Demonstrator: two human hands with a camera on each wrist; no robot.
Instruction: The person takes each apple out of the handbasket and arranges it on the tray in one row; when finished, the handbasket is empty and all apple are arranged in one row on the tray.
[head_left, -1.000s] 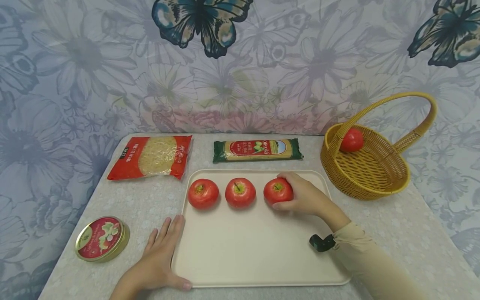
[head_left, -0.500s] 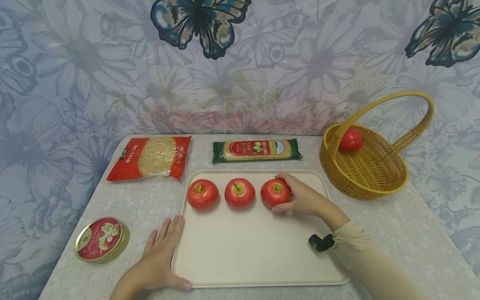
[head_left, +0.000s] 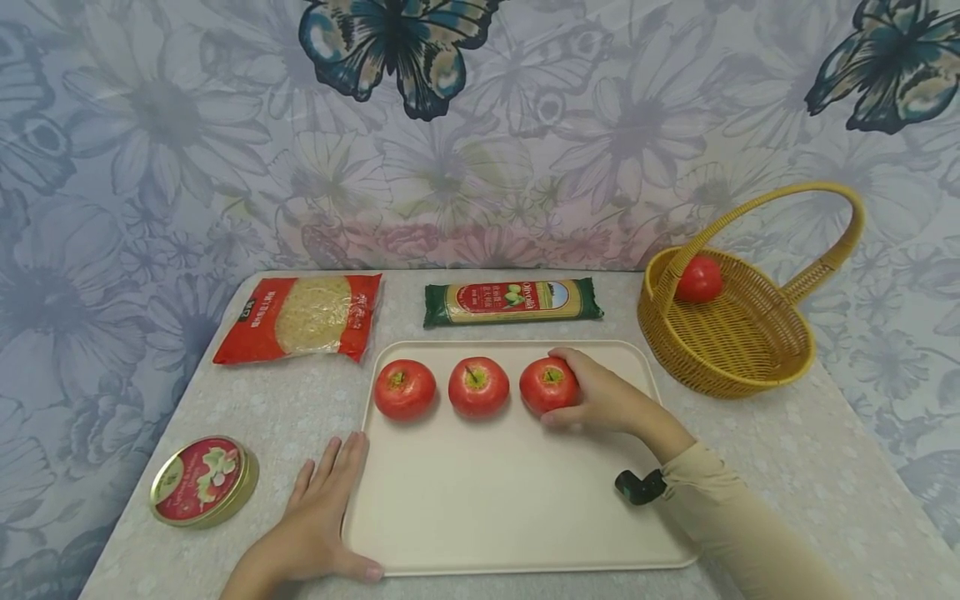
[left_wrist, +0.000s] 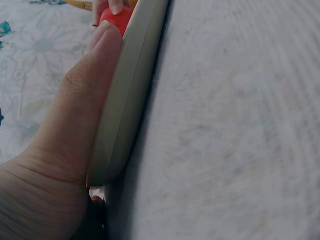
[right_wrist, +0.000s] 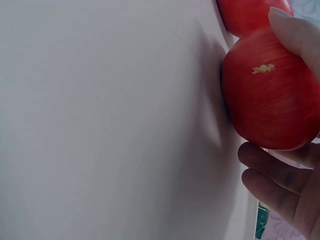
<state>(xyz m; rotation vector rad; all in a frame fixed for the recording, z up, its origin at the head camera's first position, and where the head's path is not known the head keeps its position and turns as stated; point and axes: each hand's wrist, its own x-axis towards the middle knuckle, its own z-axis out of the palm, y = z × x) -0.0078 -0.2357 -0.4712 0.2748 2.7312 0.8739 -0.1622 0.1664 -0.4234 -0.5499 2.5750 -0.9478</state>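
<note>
Three red apples stand in a row along the far side of a cream tray [head_left: 495, 500]: a left apple [head_left: 404, 389], a middle apple [head_left: 478, 387] and a right apple [head_left: 549, 387]. My right hand [head_left: 603, 398] holds the right apple from its right side, thumb near and fingers behind. The right wrist view shows this apple [right_wrist: 272, 92] between thumb and fingers, low at the tray surface. My left hand [head_left: 318, 512] rests at the tray's near left corner, fingers spread straight along its left edge. In the left wrist view the left thumb [left_wrist: 75, 105] lies along the tray's rim [left_wrist: 127, 95].
A yellow wicker basket [head_left: 727, 367] with a red round fruit [head_left: 699, 279] in it stands at the back right. Behind the tray lie a green pasta packet [head_left: 513, 302] and a red noodle bag [head_left: 300, 318]. A round tin [head_left: 204, 482] sits left of my left hand.
The right apple, in my right hand, has shifted slightly to the left toward the middle apple. My left hand and the other apples stay in place.
</note>
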